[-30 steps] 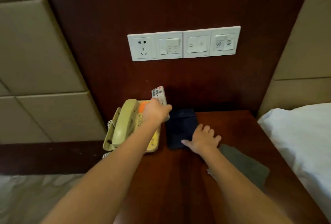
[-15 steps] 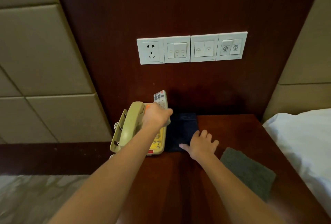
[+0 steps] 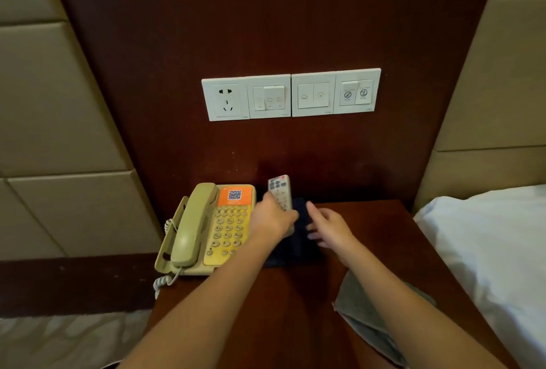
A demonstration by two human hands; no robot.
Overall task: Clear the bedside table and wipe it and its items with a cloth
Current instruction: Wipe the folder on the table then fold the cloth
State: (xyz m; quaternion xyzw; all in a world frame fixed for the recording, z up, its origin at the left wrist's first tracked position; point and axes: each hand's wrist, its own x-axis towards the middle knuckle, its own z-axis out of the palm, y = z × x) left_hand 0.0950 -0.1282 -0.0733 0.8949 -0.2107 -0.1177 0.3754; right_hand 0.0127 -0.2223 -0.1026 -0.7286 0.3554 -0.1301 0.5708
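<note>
Bedside bench at an early stage of clearing. The remote control is gripped at its lower end by the left hand, with fingers and thumb curled round it. It is held just to the right of the telephone, button face up and far end tilted upward. It appears to be lifted off the surface, though contact underneath cannot be confirmed.

The right hand is held further right of the telephone with fingers spread and nothing grasped. It is blurred, and whether it touches the dark flat item lying beside the telephone cannot be told. That item cannot be identified more closely.

The grey cloth is left lying on the bench, nearer the viewer than the telephone and to its right, partly covered by the right forearm; it is held by neither hand.

Progress, as judged from this layout: only the remote control is being removed. The telephone, the dark flat item and the cloth are all seen on the bench, so clearing is largely undone. Wiping of the surface and of the items is judged not to have been started, since the cloth is not in use.
</note>
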